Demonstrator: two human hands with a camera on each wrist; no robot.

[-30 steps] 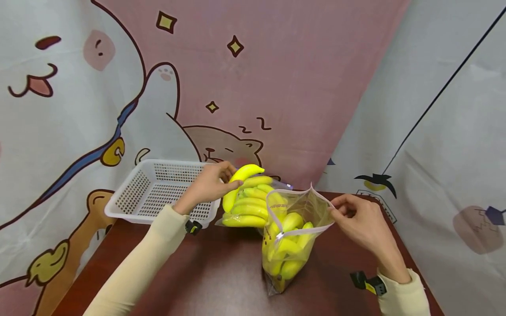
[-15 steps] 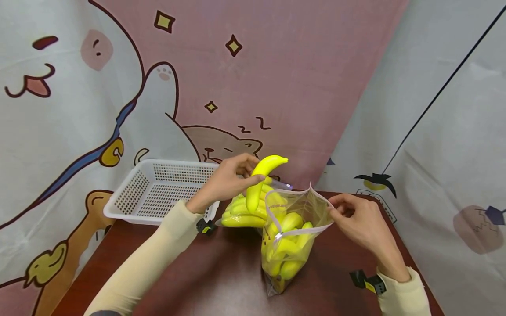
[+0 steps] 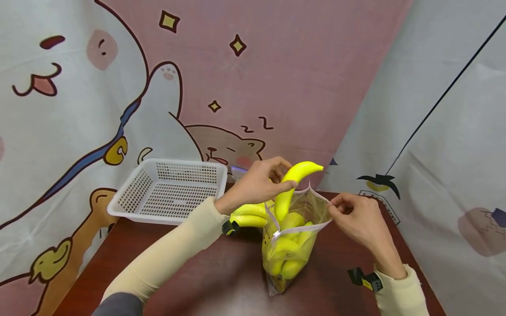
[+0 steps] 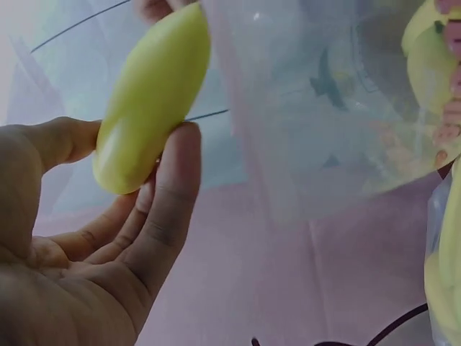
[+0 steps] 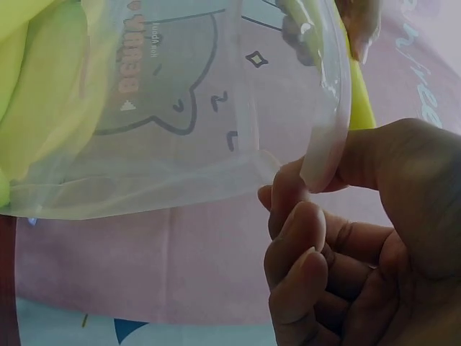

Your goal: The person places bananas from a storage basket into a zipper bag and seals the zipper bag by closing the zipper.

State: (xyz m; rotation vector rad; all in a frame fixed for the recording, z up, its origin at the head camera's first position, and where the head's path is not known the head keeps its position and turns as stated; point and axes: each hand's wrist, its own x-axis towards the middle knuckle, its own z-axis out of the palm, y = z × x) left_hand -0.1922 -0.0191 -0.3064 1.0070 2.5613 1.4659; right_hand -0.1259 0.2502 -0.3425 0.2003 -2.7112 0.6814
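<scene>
My left hand (image 3: 262, 182) pinches a yellow banana (image 3: 296, 177) between thumb and fingers, its lower end inside the open mouth of a clear zip bag (image 3: 272, 267). In the left wrist view the banana (image 4: 155, 101) sits between the thumb and fingertips. Several bananas (image 3: 286, 254) fill the lower part of the bag, which stands upright on the table. With thumb and forefinger, my right hand (image 3: 357, 219) pinches the bag's right rim; the right wrist view shows this grip on the rim (image 5: 328, 155). Behind the left forearm, more bananas (image 3: 248, 215) are partly hidden.
A white perforated basket (image 3: 168, 188) stands at the back left of the dark red table (image 3: 213, 281). Behind the left hand shows the purple zip edge (image 3: 239, 170) of another bag. A cartoon-printed cloth (image 3: 300, 79) hangs behind the table.
My left hand has carried the banana to the right, from above the pile behind to the mouth of the upright bag. My right hand keeps its hold on the rim.
</scene>
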